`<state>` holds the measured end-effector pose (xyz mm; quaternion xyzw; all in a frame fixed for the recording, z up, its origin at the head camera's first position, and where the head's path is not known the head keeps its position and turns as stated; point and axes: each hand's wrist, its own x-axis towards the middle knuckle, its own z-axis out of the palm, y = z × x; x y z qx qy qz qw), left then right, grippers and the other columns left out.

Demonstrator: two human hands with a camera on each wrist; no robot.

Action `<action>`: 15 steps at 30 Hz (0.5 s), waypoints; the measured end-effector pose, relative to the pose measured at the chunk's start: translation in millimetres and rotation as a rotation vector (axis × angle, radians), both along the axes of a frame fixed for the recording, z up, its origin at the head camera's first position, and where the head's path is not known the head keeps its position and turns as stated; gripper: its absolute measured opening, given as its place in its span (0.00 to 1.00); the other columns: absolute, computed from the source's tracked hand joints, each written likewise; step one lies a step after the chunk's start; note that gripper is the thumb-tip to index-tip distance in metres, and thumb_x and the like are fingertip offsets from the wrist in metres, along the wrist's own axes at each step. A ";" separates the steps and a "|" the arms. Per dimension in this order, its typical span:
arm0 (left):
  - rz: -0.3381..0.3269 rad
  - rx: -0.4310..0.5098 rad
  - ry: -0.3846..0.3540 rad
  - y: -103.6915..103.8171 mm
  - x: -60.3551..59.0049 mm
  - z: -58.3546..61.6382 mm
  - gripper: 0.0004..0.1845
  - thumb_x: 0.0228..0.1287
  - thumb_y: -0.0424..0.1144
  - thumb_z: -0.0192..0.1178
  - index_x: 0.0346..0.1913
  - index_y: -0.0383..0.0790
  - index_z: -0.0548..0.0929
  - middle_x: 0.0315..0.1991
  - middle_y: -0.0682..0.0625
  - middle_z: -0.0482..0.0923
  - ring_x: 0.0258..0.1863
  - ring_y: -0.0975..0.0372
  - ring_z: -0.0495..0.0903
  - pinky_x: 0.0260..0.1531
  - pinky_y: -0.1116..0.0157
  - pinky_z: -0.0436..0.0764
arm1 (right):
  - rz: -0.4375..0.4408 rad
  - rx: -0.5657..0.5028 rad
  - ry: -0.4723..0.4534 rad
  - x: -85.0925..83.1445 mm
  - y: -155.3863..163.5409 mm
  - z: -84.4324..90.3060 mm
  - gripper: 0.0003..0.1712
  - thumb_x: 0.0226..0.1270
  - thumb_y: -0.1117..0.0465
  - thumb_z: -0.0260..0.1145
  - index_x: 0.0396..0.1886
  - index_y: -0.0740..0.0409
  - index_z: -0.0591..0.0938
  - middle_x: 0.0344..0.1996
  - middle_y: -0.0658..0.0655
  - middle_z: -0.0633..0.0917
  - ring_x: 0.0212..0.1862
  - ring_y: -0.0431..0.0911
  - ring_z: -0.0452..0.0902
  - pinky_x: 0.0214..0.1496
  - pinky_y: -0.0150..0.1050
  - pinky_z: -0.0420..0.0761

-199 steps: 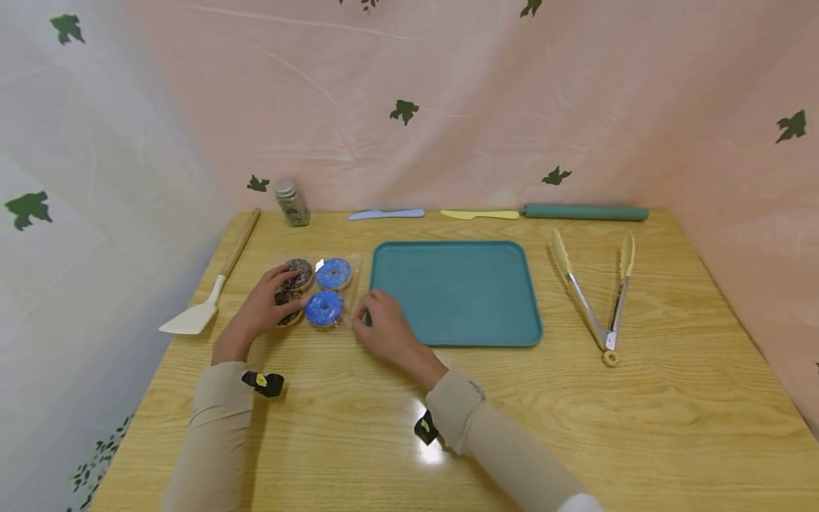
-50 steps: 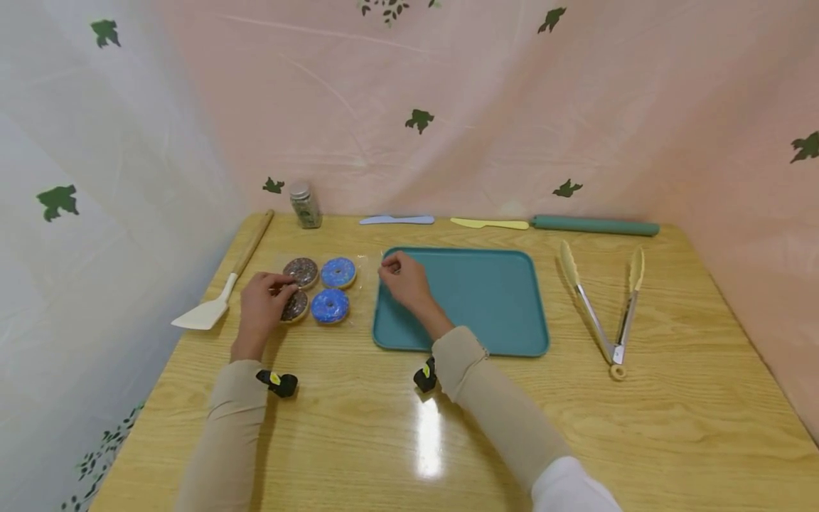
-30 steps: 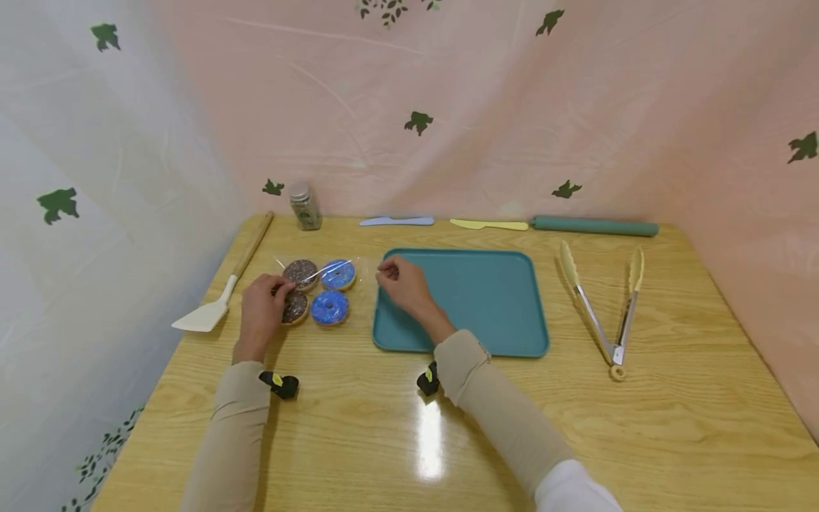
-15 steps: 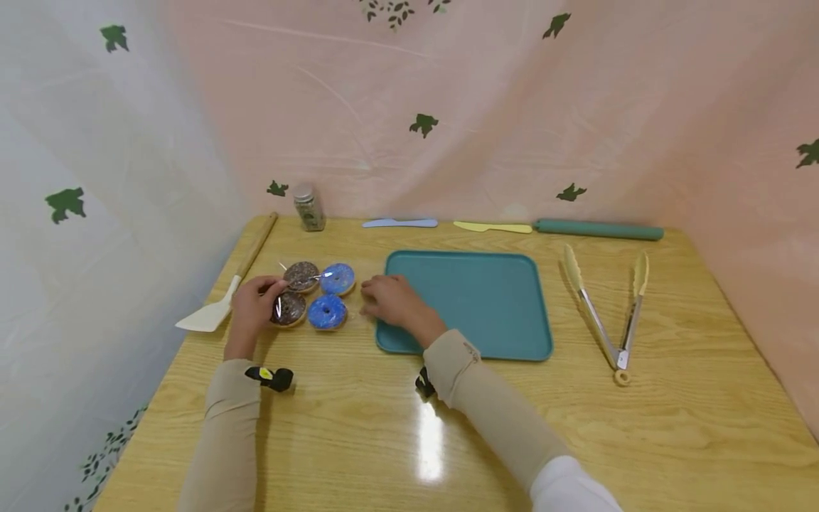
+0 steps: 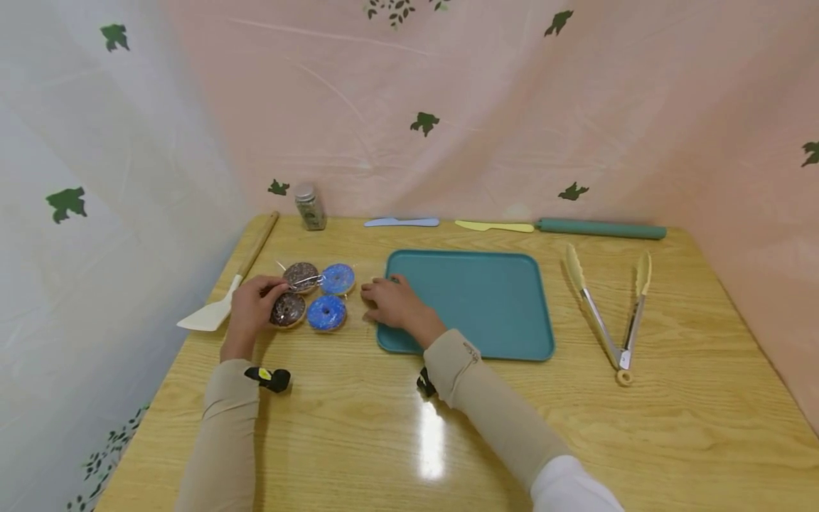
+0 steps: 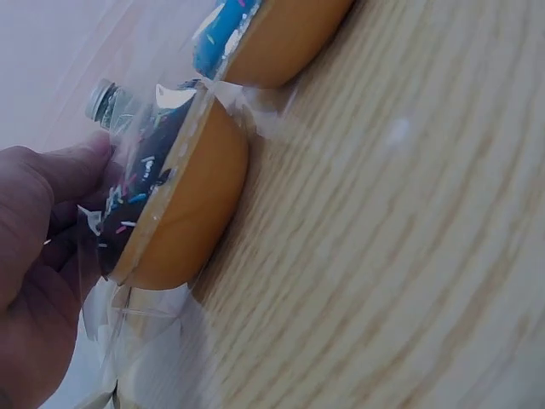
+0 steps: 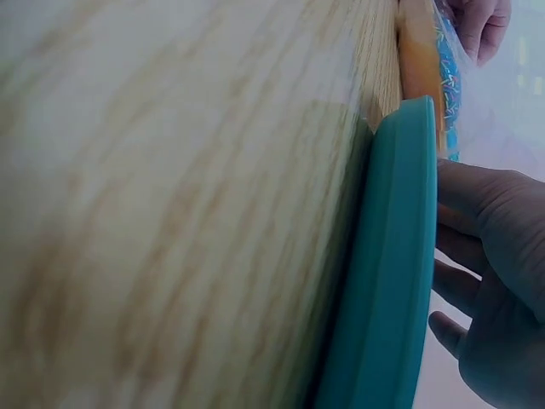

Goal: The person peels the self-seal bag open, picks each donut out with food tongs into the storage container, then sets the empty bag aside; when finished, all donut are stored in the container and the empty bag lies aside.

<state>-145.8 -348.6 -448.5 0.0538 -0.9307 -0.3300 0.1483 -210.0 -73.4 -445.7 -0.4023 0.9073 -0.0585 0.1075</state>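
Note:
Two chocolate donuts (image 5: 301,275) and two blue donuts (image 5: 327,313) lie in clear plastic wrap (image 6: 136,136) on the table's left side. My left hand (image 5: 253,299) pinches the wrap at the near chocolate donut (image 6: 174,213), thumb on the film. My right hand (image 5: 387,301) rests on the left rim of the teal tray (image 5: 473,306), fingers loosely curled and pointing at the donuts. In the right wrist view nothing shows between the right hand's fingers (image 7: 464,268), which lie over the tray's edge (image 7: 396,256).
A white spatula (image 5: 214,306) lies left of the donuts. Tongs (image 5: 608,306) lie right of the tray. Along the back edge stand a spice jar (image 5: 310,206), a blue knife (image 5: 402,222), a yellow knife (image 5: 494,226) and a green rolling pin (image 5: 600,229).
My right hand came back from the tray's far left corner to its left rim, nearer the donuts. The left hand kept its pinch on the wrap and shifted slightly left.

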 end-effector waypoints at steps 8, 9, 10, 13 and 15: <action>0.024 0.050 -0.044 -4.1 -2.5 1.3 0.17 0.70 0.42 0.56 0.47 0.30 0.82 0.44 0.33 0.82 0.46 0.45 0.78 0.51 0.49 0.73 | 0.035 0.018 -0.002 0.5 1.0 4.2 0.28 0.68 0.42 0.60 0.64 0.45 0.74 0.69 0.46 0.69 0.72 0.47 0.60 0.72 0.55 0.53; 0.027 0.055 -0.050 -4.6 -2.7 1.6 0.17 0.70 0.42 0.56 0.48 0.29 0.82 0.44 0.33 0.82 0.46 0.46 0.78 0.51 0.50 0.73 | 0.039 0.022 -0.006 0.6 1.2 5.0 0.28 0.68 0.42 0.60 0.65 0.45 0.74 0.69 0.46 0.69 0.72 0.47 0.60 0.72 0.56 0.53; 0.030 0.060 -0.061 -5.1 -2.9 1.8 0.18 0.71 0.43 0.55 0.48 0.29 0.82 0.44 0.33 0.81 0.45 0.46 0.78 0.50 0.50 0.73 | 0.043 0.025 -0.011 0.8 1.4 5.7 0.29 0.68 0.42 0.60 0.65 0.46 0.73 0.69 0.47 0.68 0.72 0.47 0.59 0.72 0.56 0.52; 0.031 0.065 -0.084 -5.9 -3.3 2.5 0.19 0.72 0.45 0.53 0.49 0.29 0.81 0.45 0.33 0.81 0.45 0.47 0.77 0.49 0.52 0.73 | 0.042 0.030 -0.028 1.2 1.4 7.4 0.30 0.67 0.42 0.60 0.66 0.46 0.73 0.70 0.47 0.67 0.72 0.47 0.59 0.73 0.56 0.51; 0.034 0.075 -0.095 -5.9 -3.6 3.2 0.20 0.72 0.45 0.53 0.49 0.29 0.81 0.45 0.33 0.81 0.45 0.48 0.77 0.49 0.53 0.72 | 0.037 0.035 -0.034 1.5 1.4 8.2 0.31 0.67 0.42 0.60 0.67 0.46 0.72 0.70 0.47 0.67 0.73 0.47 0.58 0.73 0.56 0.50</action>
